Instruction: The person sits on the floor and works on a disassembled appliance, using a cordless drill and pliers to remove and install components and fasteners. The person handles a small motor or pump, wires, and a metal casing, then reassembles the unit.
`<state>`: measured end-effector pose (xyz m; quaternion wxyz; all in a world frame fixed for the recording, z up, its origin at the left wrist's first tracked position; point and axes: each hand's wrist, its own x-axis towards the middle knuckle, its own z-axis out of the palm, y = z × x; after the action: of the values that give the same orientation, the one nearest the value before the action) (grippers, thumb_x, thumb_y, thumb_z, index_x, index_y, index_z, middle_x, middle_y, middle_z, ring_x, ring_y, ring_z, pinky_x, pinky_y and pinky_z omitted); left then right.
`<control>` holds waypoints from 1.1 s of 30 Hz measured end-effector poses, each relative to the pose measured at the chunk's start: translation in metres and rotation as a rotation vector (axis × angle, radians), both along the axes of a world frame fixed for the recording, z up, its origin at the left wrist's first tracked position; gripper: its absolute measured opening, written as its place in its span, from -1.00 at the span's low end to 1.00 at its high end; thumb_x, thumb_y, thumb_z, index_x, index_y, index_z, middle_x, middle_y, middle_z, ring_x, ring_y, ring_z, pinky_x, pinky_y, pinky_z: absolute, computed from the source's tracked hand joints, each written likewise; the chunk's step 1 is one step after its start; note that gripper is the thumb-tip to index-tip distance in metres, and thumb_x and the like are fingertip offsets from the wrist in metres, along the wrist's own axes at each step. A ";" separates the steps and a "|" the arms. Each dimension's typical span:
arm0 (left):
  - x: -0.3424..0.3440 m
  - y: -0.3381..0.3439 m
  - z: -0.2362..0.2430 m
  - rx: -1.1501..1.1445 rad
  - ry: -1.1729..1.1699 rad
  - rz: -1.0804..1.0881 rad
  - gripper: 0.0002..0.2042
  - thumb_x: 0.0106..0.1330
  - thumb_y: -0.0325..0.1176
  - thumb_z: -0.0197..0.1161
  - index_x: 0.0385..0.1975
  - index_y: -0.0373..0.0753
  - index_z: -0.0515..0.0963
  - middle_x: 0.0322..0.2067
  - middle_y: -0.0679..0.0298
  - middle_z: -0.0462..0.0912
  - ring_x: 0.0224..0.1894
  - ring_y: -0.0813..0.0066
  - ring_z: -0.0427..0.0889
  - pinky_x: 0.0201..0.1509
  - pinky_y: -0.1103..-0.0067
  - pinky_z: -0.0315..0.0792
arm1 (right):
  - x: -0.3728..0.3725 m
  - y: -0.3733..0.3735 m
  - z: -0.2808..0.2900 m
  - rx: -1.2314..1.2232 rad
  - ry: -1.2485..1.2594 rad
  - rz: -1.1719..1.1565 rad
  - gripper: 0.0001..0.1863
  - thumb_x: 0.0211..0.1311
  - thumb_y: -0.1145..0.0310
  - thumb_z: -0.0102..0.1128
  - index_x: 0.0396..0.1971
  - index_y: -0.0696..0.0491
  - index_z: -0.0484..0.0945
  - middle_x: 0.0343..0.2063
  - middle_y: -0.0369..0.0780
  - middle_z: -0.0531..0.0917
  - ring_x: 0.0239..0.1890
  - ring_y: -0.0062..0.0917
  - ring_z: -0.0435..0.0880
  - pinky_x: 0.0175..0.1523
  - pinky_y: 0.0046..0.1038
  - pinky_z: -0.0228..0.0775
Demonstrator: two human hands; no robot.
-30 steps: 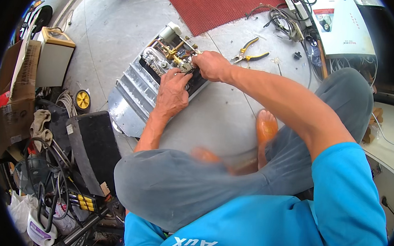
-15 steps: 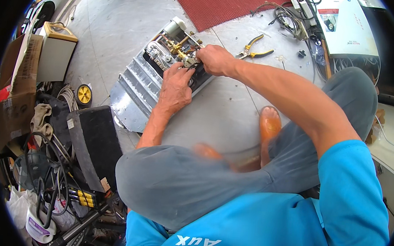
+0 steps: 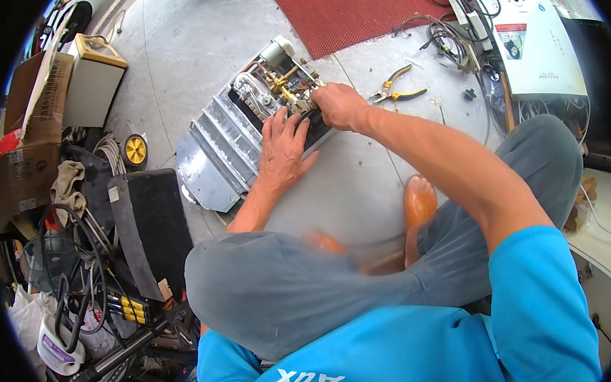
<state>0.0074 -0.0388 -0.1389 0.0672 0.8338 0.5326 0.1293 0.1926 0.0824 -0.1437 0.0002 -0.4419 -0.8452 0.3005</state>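
Currently: opened water heater point(image 3: 253, 126) on floor, cover off; left hand point(image 3: 282, 148) flat on its lower half, right hand point(image 3: 337, 105) closed on brass fittings point(image 3: 290, 89); pliers point(image 3: 397, 89) beside, disassembly unfinished.

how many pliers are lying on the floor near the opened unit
1: yellow-handled pliers on the floor just right of the right hand, beside the opened metal unit. Others may be hidden in the clutter at left.

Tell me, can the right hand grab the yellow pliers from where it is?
Probably yes. The pliers lie on bare floor just beyond the right hand, with nothing between them; that hand is on the brass parts now.
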 end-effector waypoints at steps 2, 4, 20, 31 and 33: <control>0.007 -0.010 -0.007 0.074 0.007 0.057 -0.35 0.10 -0.24 0.57 0.24 -0.33 0.58 0.24 -0.02 0.51 0.46 -0.09 0.28 0.56 0.02 0.14 | 0.000 0.000 0.002 0.001 -0.004 0.005 -0.75 0.15 0.60 0.17 -0.21 0.11 0.75 -0.22 0.11 0.78 -0.06 0.07 0.77 0.07 -0.04 0.62; 0.012 -0.017 -0.019 0.184 0.028 0.079 -0.36 0.13 -0.27 0.54 0.24 -0.35 0.56 0.20 -0.02 0.51 0.41 -0.02 0.34 0.55 0.02 0.14 | -0.001 0.001 0.003 0.000 -0.018 0.016 -0.75 0.15 0.60 0.18 -0.21 0.11 0.75 -0.22 0.11 0.78 -0.06 0.07 0.77 0.07 -0.04 0.62; 0.034 -0.009 -0.079 0.354 0.441 0.054 -0.47 0.42 -0.40 0.10 0.38 -0.46 0.46 0.28 -0.10 0.47 0.34 0.09 0.46 0.53 0.06 0.28 | 0.002 0.004 0.007 0.036 -0.036 0.070 -0.82 0.20 0.42 0.31 -0.20 0.04 0.76 -0.21 0.01 0.81 -0.07 0.00 0.79 0.04 -0.05 0.64; 0.037 -0.008 -0.079 0.403 0.426 0.081 -0.52 0.45 -0.32 0.09 0.32 -0.37 0.49 0.20 -0.05 0.54 0.28 0.12 0.49 0.51 0.14 0.33 | 0.020 -0.029 0.022 0.106 -0.083 0.354 -0.82 0.26 0.48 0.24 -0.20 0.22 0.69 -0.27 0.04 0.75 -0.16 -0.02 0.80 -0.08 -0.10 0.68; 0.037 -0.008 -0.078 0.421 0.431 0.082 -0.53 0.45 -0.30 0.09 0.31 -0.36 0.49 0.21 -0.05 0.54 0.30 0.11 0.49 0.51 0.14 0.33 | 0.023 -0.046 0.009 0.135 -0.011 0.230 -0.82 0.29 0.53 0.17 -0.17 0.22 0.68 -0.18 0.06 0.71 -0.13 0.01 0.78 -0.03 -0.10 0.68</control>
<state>0.0440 -0.0472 -0.2170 -0.2267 0.8154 0.5293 0.0594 0.2160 0.0361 -0.1351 -0.0091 -0.3427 -0.9086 0.2388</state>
